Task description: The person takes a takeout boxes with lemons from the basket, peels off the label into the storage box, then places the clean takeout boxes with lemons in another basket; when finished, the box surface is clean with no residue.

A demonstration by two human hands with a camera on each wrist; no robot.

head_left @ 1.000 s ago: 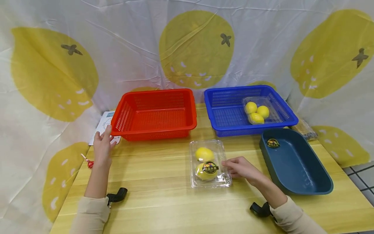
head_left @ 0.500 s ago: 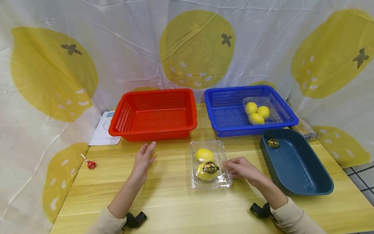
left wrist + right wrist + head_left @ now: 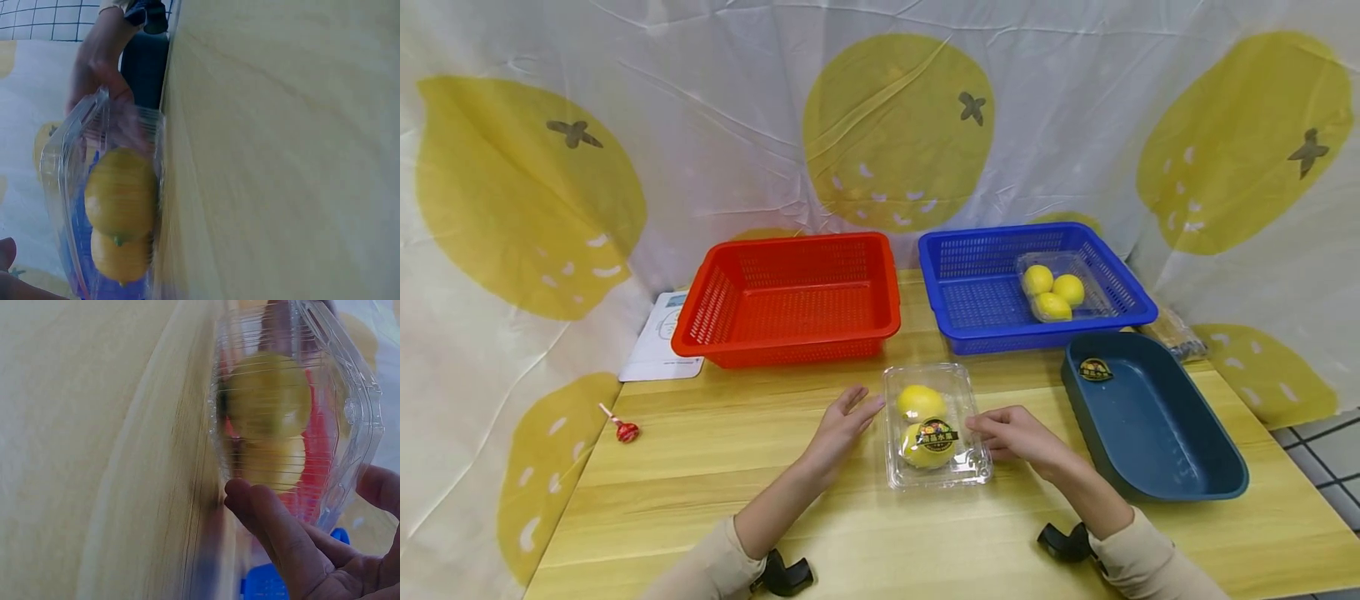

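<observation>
A clear plastic clamshell box with a dark fruit sticker on its lid lies on the table. Inside it are two visible lemons, one behind the other. My right hand holds the box's right side, thumb by the lid edge and fingertips low on the wall, as the right wrist view shows. To the left of the box, my left hand is spread with relaxed fingers, close to its wall and holding nothing. In the left wrist view the same box stands near, partly blurred.
A red basket stands at the back left. The blue basket beside it contains another clear box with three lemons. A dark teal tub with a sticker stands right. A lollipop and a paper sheet lie left.
My left hand has moved from the red basket's front left corner rightward and nearer, to beside the clamshell box. My right hand stays at the box's right side.
</observation>
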